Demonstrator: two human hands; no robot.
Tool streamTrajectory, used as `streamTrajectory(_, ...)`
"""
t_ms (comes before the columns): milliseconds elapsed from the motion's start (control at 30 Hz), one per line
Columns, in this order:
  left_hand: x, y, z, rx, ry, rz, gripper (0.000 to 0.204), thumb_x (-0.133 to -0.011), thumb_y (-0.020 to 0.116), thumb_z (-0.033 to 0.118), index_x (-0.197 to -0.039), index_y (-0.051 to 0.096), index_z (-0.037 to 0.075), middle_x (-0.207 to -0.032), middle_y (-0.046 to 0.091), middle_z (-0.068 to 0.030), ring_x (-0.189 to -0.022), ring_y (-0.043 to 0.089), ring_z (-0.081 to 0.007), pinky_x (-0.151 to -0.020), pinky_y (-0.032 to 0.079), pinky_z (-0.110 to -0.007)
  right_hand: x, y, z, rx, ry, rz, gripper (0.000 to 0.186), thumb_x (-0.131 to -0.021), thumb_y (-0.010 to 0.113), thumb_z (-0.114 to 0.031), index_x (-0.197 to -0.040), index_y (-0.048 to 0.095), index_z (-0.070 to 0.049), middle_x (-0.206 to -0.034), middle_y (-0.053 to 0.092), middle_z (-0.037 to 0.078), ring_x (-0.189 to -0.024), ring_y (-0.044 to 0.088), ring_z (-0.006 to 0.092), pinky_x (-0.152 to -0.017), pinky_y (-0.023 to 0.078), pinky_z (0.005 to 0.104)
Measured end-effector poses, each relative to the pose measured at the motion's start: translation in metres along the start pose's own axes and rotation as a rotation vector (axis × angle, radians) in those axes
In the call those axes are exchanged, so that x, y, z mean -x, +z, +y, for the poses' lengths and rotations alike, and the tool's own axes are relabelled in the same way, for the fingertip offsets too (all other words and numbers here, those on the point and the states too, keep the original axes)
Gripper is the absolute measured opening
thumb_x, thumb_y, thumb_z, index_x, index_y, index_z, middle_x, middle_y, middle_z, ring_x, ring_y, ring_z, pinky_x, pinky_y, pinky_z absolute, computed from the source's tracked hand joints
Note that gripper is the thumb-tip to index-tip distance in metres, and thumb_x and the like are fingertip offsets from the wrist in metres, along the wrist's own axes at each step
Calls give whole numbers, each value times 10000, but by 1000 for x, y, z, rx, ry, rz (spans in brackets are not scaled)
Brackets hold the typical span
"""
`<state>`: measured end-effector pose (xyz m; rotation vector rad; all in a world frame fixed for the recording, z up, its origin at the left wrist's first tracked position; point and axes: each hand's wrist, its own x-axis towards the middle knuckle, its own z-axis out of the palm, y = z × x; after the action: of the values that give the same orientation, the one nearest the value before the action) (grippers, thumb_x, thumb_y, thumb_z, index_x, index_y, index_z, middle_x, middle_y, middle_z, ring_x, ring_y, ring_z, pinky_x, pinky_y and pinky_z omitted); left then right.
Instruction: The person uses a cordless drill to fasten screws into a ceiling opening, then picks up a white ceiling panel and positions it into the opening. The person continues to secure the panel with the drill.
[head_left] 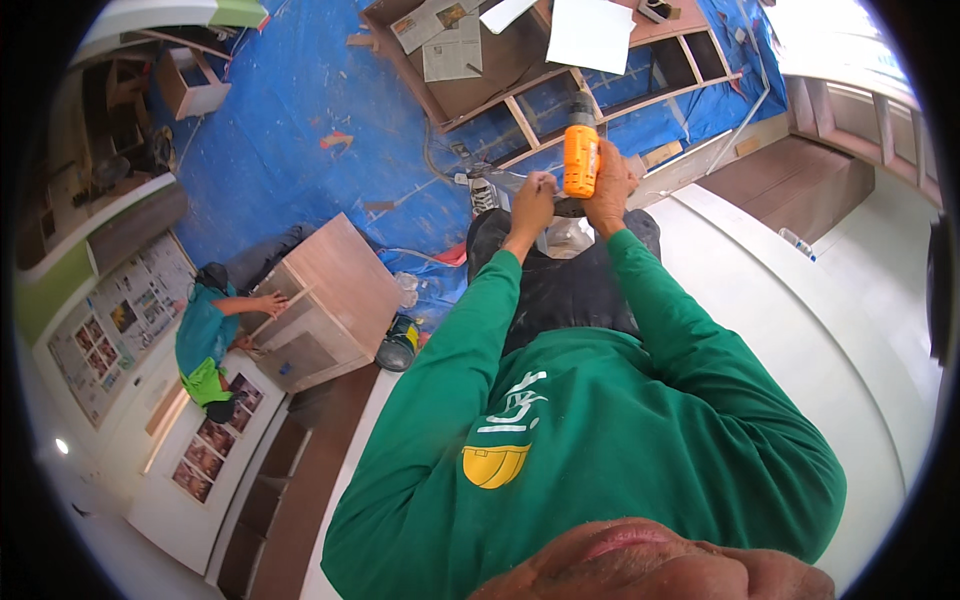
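Observation:
My right hand (611,192) is closed round an orange cordless drill (581,160) with a dark chuck, held upright in the picture over my knees. My left hand (534,208) is just left of it with fingers curled near the drill's dark base; what they pinch, if anything, is too small or hidden to make out. Behind the hands are my dark trousers (530,295) and a shoe (484,198). A pale object (570,240) shows between my legs below the hands.
A co-worker (208,335) works at a wooden box cabinet (340,290) on the left. Wooden frames (450,95) with newspaper and white sheets lie on blue sheeting (260,150) ahead. A white curved counter (760,300) runs along my right. A dark bucket-like object (397,345) stands by the cabinet.

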<state>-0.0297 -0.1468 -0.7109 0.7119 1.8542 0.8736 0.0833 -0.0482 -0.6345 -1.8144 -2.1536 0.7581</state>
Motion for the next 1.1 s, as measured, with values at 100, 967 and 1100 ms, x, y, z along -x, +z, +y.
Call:
streamTrajectory(100, -7, -8, 8, -117, 86, -117, 360, -1083, 409, 325, -1136, 674, 88, -1035, 758, -137, -1017, 709, -377, -908, 521, -483, 2, 10, -3, 3, 59, 4, 636, -774, 810, -164, -1355, 554, -166, -1239, 651, 59, -1221, 568, 300, -1059, 306, 485)
streamTrajectory(967, -18, -14, 15, -63, 181, -252, 400, -1048, 403, 368, -928, 705, 134, -896, 736, -174, -894, 698, -435, -844, 524, -557, -2, 16, 0, 158, -42, -36, 615, -776, 803, -242, -1340, 586, -131, -1206, 681, 84, -1169, 610, 328, -1014, 386, 489)
streamTrajectory(1100, -20, -17, 14, -60, 187, -315, 392, -1071, 402, 380, -1005, 688, 121, -931, 721, -209, -930, 669, -480, -820, 511, -588, -3, 16, -3, 99, -23, -3, 651, -746, 816, -191, -1353, 583, -152, -1205, 683, 60, -1154, 613, 291, -1034, 351, 455)
